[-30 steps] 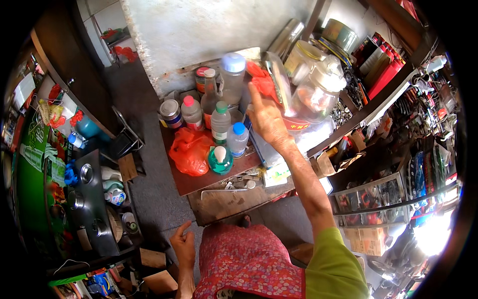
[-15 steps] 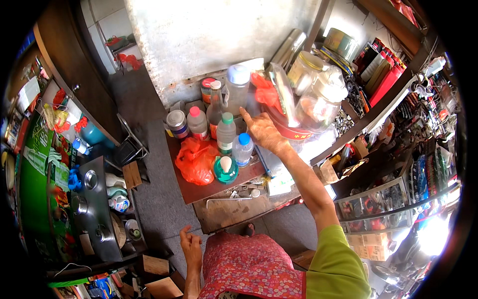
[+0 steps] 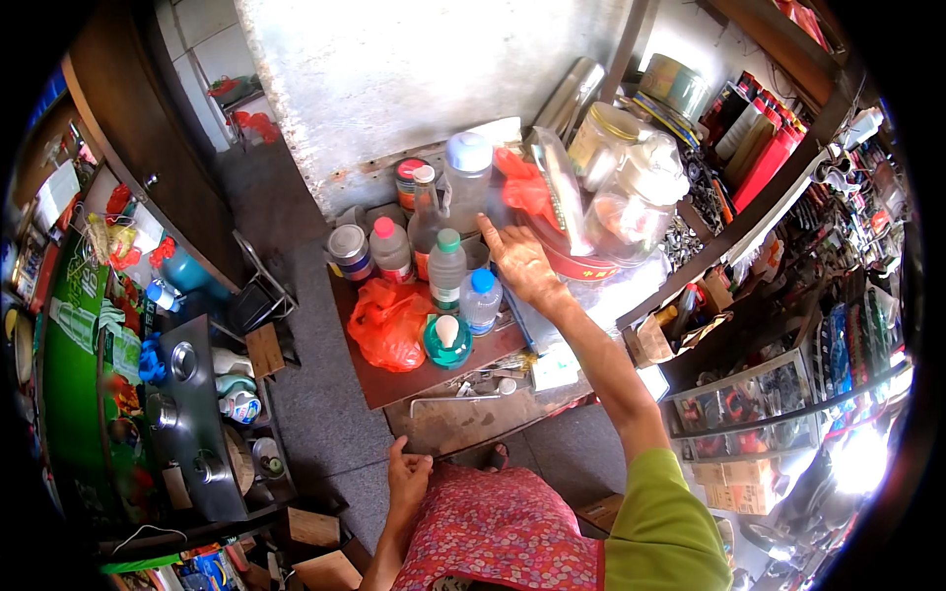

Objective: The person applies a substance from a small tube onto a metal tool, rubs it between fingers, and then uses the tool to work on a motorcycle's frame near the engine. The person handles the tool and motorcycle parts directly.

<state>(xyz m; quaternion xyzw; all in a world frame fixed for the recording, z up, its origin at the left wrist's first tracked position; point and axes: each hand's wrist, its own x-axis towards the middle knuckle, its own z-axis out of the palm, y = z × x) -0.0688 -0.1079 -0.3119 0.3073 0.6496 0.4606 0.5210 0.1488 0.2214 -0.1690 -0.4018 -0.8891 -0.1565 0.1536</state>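
Note:
My right hand reaches over the table, its index finger stretched out and the others loosely bent, holding nothing. The fingertip is close to the lower side of a clear plastic jar with a pale blue lid; I cannot tell whether it touches. Nearer stand a green-capped bottle, a blue-capped bottle and a teal bottle with a whitish top. A red plastic bag lies left of them. In front of the apron, my left hand is loosely curled with one finger raised, with nothing visible in it.
Behind the fingers sits a red tub, with clear jars and a red bag about it. A pink-capped bottle and a can are at the table's left. Shelves crowded with goods line the right; a dark metal counter stands left.
My left hand has moved slightly right, nearer the table's front edge, and its fingers are more curled. My right hand stays at almost the same place by the jar.

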